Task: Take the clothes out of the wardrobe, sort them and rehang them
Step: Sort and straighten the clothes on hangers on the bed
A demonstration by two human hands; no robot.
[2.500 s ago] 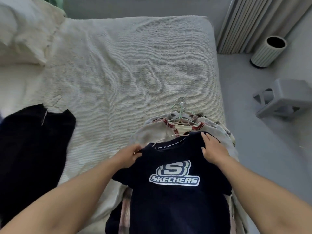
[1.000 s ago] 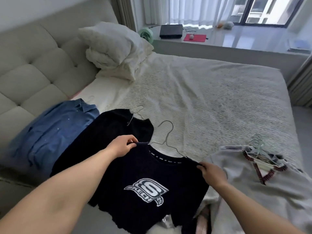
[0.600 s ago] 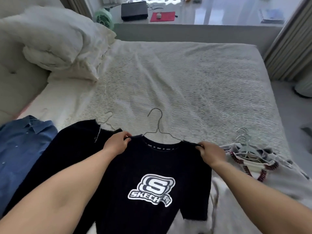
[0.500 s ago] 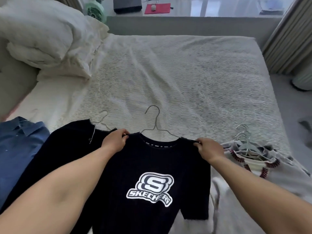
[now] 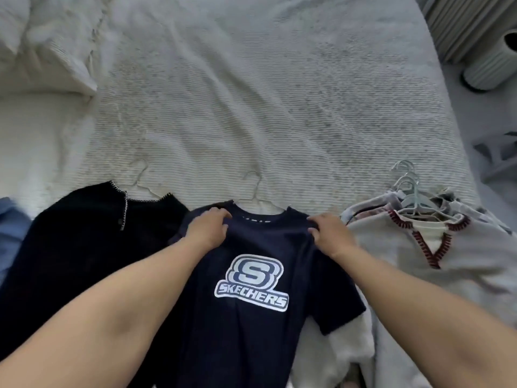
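Navy cotton fills the middle of the view: a Skechers T-shirt (image 5: 251,303) lies front-up on the near edge of the bed (image 5: 265,107), its white logo readable, its thin wire hanger (image 5: 256,191) poking out of the collar onto the ribbed cream bedspread. The left hand (image 5: 208,229) rests on the shirt's left shoulder with its fingers bent down into the cloth at the shoulder seam, gripping it; the right hand (image 5: 330,233) does the same on the right shoulder, fingers curled over a small bunch of fabric. Both forearms reach in from the bottom corners.

Just to the left, and touching the T-shirt's sleeve, lies a black knit top (image 5: 84,247) with pale stitching along its neckline, also on a wire hanger (image 5: 141,177). A strip of blue garment (image 5: 11,233) shows at the far left edge (too little of it shows to tell what kind). To the right sits a pile of light clothes topped by a cream V-neck sweater (image 5: 447,261) with dark red trim, and a cluster of pale plastic hangers (image 5: 411,191) fans out above its collar.

A white pillow (image 5: 42,43) lies at the upper left of the bed. On the floor past the bed's right side stands a ribbed cylindrical bin (image 5: 492,60), with pleated curtains (image 5: 458,21) behind it.
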